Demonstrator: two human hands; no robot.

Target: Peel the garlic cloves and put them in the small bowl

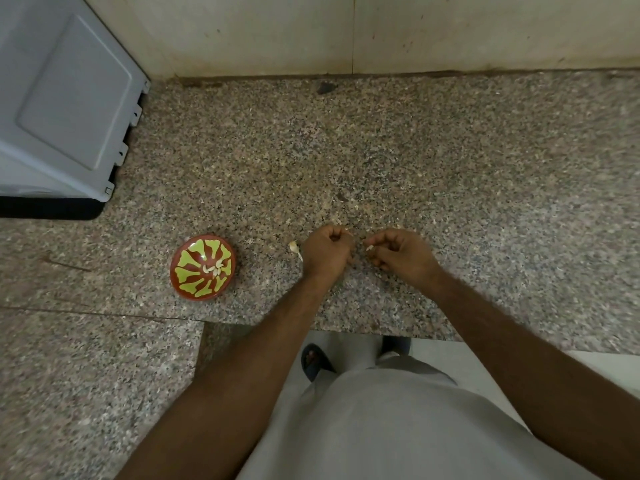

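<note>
**A:** Where is the garlic?

**B:** One unpeeled clove (pixel 294 248) lies on the counter (pixel 450 174), near its front edge, just beside the outer side of your left hand (pixel 327 252). A pale scrap, peel or a bit of clove, shows at the fingertips of your right hand (pixel 401 252); it is too small to tell which.

**A:** How are my hands set?

**B:** Both reach out over the front edge, close together but apart, knuckles up. Your left hand is curled into a tight fist with the thumb tucked toward the right hand. Whether it holds a clove inside, I cannot tell; the fingers hide the palm. Your right hand has its fingers bent and drawn in, thumb and forefinger pinching that pale scrap toward the left hand.

**A:** And the small bowl?

**B:** The small bowl (pixel 203 267) stands on the counter to the left of your left hand, well apart from it and near the front edge. It is red-brown with a yellow-green pattern inside. A few peeled cloves (pixel 216 269) lie at its bottom, right of centre.

**A:** What else is on the counter?

**B:** Bits of papery peel (pixel 337 221) lie scattered just beyond your hands. A grey appliance (pixel 65 98) sits at the back left corner, against the wall (pixel 311 29). Below the front edge you can see your light trousers and a dark sandal (pixel 313 362) on the floor.
</note>
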